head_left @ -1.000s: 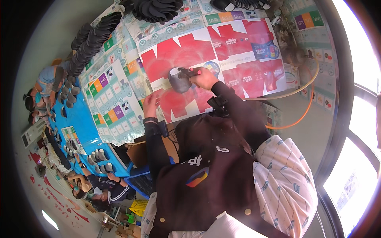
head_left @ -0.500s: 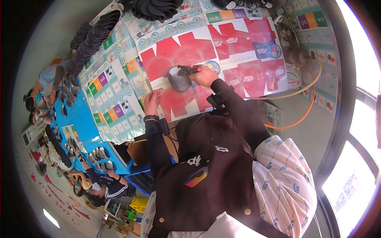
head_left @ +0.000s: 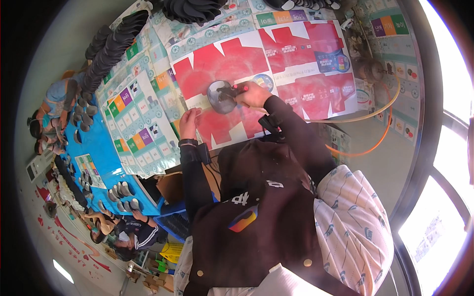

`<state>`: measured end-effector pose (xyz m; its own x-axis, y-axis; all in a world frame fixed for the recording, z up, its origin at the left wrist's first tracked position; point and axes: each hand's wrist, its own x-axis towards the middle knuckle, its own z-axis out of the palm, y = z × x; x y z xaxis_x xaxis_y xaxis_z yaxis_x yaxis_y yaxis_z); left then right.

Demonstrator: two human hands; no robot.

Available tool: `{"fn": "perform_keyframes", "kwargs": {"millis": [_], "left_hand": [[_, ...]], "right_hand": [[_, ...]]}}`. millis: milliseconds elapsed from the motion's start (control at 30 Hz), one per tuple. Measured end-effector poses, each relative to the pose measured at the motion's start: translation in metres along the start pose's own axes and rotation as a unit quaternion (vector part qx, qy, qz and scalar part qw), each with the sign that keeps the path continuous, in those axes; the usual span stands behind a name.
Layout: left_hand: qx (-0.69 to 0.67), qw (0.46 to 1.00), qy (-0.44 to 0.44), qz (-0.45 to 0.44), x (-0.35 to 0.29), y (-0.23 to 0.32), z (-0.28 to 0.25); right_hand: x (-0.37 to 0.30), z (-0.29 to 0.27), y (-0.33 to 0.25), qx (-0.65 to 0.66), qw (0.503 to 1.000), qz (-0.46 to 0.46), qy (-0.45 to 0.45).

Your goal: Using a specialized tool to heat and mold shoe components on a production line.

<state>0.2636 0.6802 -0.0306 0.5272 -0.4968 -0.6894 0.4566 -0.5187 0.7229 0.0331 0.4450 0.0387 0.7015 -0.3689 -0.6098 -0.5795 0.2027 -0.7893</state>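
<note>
My right hand [head_left: 253, 94] is wrapped round the dark handle of a spray gun [head_left: 230, 92] with red-pink knobs. A rounded grey cup [head_left: 220, 101] is at the gun's left end, above the printed cardboard sheet. My left hand [head_left: 188, 124] is at the left edge of the red and white sheet [head_left: 212, 59], to the near left of the cup. Its fingers look loosely stretched, and I can make out nothing in them. A pale hazy coating dulls the sheet's red print around the gun.
A pale hose [head_left: 365, 116] and an orange hose [head_left: 363, 155] curve at the right. Dark curved insole-like pieces stand in a row [head_left: 106, 52] and a fanned pile [head_left: 193, 10]. Other people [head_left: 133, 234] work along a blue table [head_left: 106, 158] at left.
The spray gun and its cup have tipped and shifted slightly left in my right hand. My left hand has turned a little, its fingers pointing farther up the sheet.
</note>
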Motion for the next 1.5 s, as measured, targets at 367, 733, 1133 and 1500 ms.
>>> {"fn": "perform_keyframes", "kwargs": {"millis": [367,733,1133,1500], "left_hand": [[0.142,0.989,-0.01,0.044,0.035,-0.006,0.006],[0.467,0.867,0.046,0.168,0.035,0.016,0.065],[-0.204,0.969,-0.086,0.11,0.032,0.136,-0.094],[-0.331,0.912,0.199,0.138,0.209,0.091,-0.215]], "right_hand": [[-0.004,0.006,-0.001,-0.064,0.997,-0.042,0.005],[-0.034,-0.029,0.048,0.034,0.994,-0.005,0.107],[-0.077,-0.048,0.01,0.084,0.974,0.046,0.203],[-0.096,0.002,0.001,0.107,0.969,0.056,0.214]]}}
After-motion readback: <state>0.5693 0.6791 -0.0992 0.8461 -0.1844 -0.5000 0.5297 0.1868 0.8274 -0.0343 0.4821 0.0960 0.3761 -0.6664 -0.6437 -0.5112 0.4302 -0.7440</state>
